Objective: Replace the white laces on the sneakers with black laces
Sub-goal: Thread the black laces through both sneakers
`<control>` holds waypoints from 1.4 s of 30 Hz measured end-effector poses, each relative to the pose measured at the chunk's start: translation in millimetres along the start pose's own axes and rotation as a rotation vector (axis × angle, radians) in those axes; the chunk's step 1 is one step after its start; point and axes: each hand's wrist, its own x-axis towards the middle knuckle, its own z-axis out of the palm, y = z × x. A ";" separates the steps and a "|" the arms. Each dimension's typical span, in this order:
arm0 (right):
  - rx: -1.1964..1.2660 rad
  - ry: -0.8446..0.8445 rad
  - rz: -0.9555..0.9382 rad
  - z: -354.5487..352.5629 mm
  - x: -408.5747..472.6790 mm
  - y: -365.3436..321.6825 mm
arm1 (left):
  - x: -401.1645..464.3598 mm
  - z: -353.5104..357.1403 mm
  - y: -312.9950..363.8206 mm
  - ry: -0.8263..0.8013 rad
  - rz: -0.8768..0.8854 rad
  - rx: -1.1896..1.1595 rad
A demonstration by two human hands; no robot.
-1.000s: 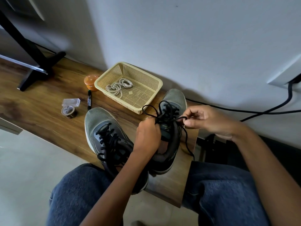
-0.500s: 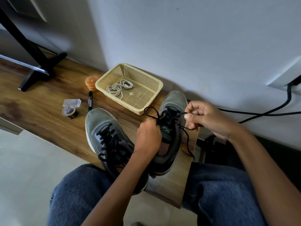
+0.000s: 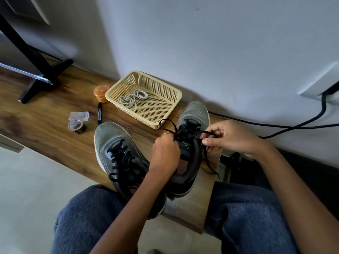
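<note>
Two grey sneakers stand on the wooden bench (image 3: 45,129). The left sneaker (image 3: 117,143) is fully threaded with a black lace. On the right sneaker (image 3: 195,114) a black lace (image 3: 185,132) crosses the top eyelets. My left hand (image 3: 165,153) grips one end of that lace over the tongue, and a loop of it sticks out toward the basket. My right hand (image 3: 229,138) pinches the other end to the right of the shoe, with the tail hanging down. The white laces (image 3: 132,99) lie coiled in the beige basket (image 3: 165,114).
An orange jar (image 3: 101,93), a black marker (image 3: 100,115), a tape roll (image 3: 77,126) and a clear small box (image 3: 79,116) lie left of the basket. A black stand (image 3: 40,70) is at far left. A black cable (image 3: 293,125) runs along the wall. My knees are below the bench.
My right hand drew its lace end outward to the right, then came back a little toward the shoe. My left hand stayed over the tongue, holding its end.
</note>
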 end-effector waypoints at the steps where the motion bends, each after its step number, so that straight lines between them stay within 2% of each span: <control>1: -0.006 0.010 -0.003 -0.3 0.9 0.3 | 0.3 0.3 0.1 -0.001 -0.003 0.005; 5: 0.064 0.073 0.018 -0.6 2.8 1.1 | 0.0 0.7 0.7 -0.005 -0.015 0.021; 10: -0.062 0.095 0.010 6.5 6.6 -5.1 | -0.5 1.0 0.9 0.003 -0.019 0.036; 19: -0.048 -0.016 0.020 -8.4 -10.4 -6.4 | -1.0 0.1 -0.9 0.097 -0.029 0.035; 31: 0.031 -0.126 0.074 -16.3 -15.0 -5.2 | -0.7 3.1 -1.7 0.114 -0.054 0.060; 33: 0.042 -0.061 0.085 -14.1 -13.8 -4.0 | 1.3 1.2 -3.4 0.102 -0.050 0.045; 35: 0.062 0.085 0.076 -11.5 -10.6 -2.2 | 6.0 -2.8 -7.0 0.059 -0.029 0.023; 42: 0.328 0.423 0.010 -1.9 2.3 -6.5 | 12.0 -29.4 -8.5 -0.137 0.032 -0.045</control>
